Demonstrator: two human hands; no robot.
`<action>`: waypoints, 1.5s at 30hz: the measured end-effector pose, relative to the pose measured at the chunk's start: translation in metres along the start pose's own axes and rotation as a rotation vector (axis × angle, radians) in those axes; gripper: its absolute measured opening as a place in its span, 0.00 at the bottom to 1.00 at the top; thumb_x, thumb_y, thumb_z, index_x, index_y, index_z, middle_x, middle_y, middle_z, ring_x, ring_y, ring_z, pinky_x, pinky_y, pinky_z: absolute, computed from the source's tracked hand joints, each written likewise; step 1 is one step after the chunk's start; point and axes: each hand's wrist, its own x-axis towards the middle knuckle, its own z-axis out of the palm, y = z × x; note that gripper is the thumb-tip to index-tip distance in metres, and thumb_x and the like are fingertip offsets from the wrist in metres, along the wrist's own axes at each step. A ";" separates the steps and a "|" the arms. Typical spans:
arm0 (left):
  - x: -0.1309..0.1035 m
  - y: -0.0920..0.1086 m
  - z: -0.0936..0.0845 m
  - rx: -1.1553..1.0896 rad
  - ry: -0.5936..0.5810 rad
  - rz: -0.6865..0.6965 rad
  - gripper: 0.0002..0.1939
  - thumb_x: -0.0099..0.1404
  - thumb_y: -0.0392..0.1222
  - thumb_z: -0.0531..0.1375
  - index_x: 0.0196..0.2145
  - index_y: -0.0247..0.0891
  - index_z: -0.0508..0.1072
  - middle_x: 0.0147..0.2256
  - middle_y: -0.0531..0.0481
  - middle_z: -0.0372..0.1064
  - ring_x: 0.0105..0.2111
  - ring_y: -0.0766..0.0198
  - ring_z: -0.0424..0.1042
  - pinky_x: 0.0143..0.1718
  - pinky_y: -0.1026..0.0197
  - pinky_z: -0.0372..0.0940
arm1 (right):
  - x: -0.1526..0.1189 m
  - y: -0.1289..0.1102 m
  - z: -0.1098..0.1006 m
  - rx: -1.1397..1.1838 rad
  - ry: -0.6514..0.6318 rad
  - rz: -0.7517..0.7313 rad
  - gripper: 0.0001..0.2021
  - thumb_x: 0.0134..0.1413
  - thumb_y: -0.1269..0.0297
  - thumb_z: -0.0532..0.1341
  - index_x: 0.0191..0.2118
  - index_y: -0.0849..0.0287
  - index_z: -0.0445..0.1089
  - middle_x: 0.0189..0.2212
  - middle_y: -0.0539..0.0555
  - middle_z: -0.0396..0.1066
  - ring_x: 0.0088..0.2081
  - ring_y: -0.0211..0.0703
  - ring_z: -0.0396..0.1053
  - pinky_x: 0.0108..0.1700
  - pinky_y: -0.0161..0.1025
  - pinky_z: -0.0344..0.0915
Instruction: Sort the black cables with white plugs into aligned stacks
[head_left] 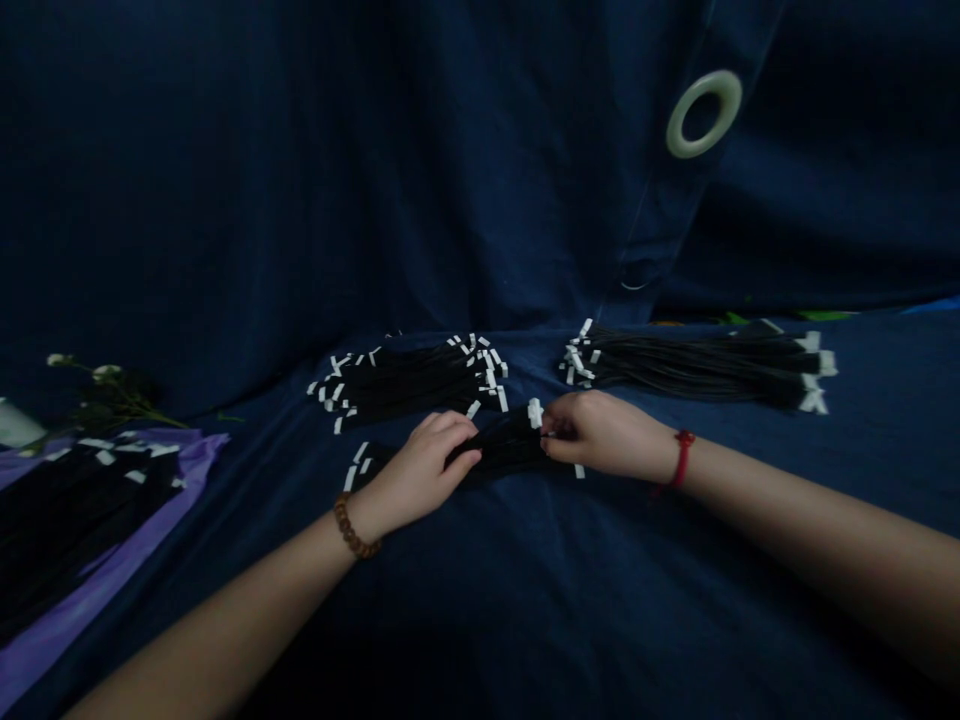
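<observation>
A bundle of black cables (506, 455) with white connectors at its ends lies crosswise in front of me on dark blue cloth. My left hand (424, 465), with a brown bead bracelet at the wrist, is curled over its left part, thumb and fingers on the cables. At the right end my right hand (607, 432), with a red string bracelet, has its fingers pinched on the cables beside a clump of white connectors (535, 413). Its fingertips are partly hidden. Just behind lies a second black cable bundle (409, 382), its white ends splayed out.
A third cable bundle (690, 362) lies at the back right. More black cables (67, 510) rest on a purple sheet (169, 500) at the left, near white flowers (106, 374). Behind everything hangs a dark blue curtain (450, 170) with a pale ring (679, 127).
</observation>
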 end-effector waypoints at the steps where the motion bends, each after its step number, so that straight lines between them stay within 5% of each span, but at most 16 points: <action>1: 0.000 0.001 -0.001 0.008 0.002 -0.004 0.08 0.67 0.41 0.52 0.39 0.37 0.69 0.43 0.48 0.65 0.44 0.60 0.63 0.48 0.54 0.59 | 0.000 -0.001 -0.001 -0.011 0.009 -0.009 0.08 0.49 0.64 0.58 0.32 0.61 0.71 0.26 0.53 0.71 0.25 0.38 0.64 0.27 0.33 0.53; 12: 0.003 0.013 -0.014 0.119 0.092 -0.042 0.10 0.69 0.40 0.49 0.42 0.34 0.65 0.40 0.45 0.65 0.42 0.59 0.64 0.46 0.54 0.61 | -0.002 -0.009 -0.009 -0.032 0.119 -0.085 0.12 0.50 0.68 0.54 0.40 0.65 0.68 0.37 0.58 0.68 0.34 0.41 0.66 0.38 0.35 0.59; 20: 0.001 0.022 -0.013 -0.013 0.042 -0.105 0.06 0.68 0.38 0.47 0.36 0.37 0.62 0.34 0.48 0.66 0.36 0.61 0.67 0.40 0.56 0.61 | 0.005 0.011 -0.002 0.002 -0.084 -0.050 0.11 0.47 0.69 0.55 0.36 0.62 0.71 0.27 0.53 0.70 0.25 0.37 0.64 0.28 0.32 0.57; 27: 0.010 0.003 -0.040 -0.692 0.380 -0.275 0.03 0.66 0.39 0.48 0.36 0.37 0.58 0.25 0.58 0.54 0.20 0.73 0.57 0.23 0.66 0.56 | 0.003 0.008 0.001 -0.024 -0.080 -0.050 0.12 0.48 0.68 0.55 0.39 0.63 0.71 0.32 0.56 0.72 0.30 0.41 0.67 0.34 0.34 0.60; 36: 0.010 0.005 -0.088 -0.968 0.719 -0.368 0.04 0.65 0.34 0.49 0.33 0.38 0.61 0.21 0.58 0.50 0.16 0.74 0.50 0.17 0.71 0.51 | 0.001 0.005 0.001 -0.036 -0.088 -0.052 0.13 0.51 0.60 0.58 0.38 0.63 0.71 0.35 0.58 0.72 0.34 0.45 0.68 0.37 0.37 0.60; 41: -0.002 0.022 -0.095 -0.645 0.726 -0.183 0.03 0.66 0.37 0.50 0.34 0.40 0.63 0.21 0.57 0.51 0.16 0.73 0.49 0.17 0.70 0.47 | 0.006 0.015 0.000 0.025 -0.127 0.003 0.13 0.49 0.57 0.61 0.37 0.60 0.74 0.28 0.52 0.72 0.28 0.39 0.67 0.28 0.33 0.57; 43: -0.006 0.030 -0.087 -0.276 0.605 -0.097 0.04 0.66 0.40 0.51 0.37 0.40 0.64 0.24 0.54 0.57 0.19 0.70 0.56 0.19 0.68 0.52 | 0.007 0.017 -0.001 0.043 -0.133 0.013 0.12 0.48 0.59 0.61 0.38 0.60 0.74 0.26 0.51 0.72 0.26 0.39 0.67 0.27 0.33 0.57; 45: -0.009 0.037 -0.074 0.115 0.360 -0.063 0.06 0.66 0.41 0.50 0.38 0.39 0.64 0.29 0.50 0.63 0.25 0.65 0.64 0.25 0.64 0.58 | 0.005 0.016 -0.005 0.051 -0.124 0.019 0.12 0.47 0.61 0.61 0.38 0.60 0.74 0.24 0.51 0.72 0.25 0.39 0.67 0.26 0.33 0.56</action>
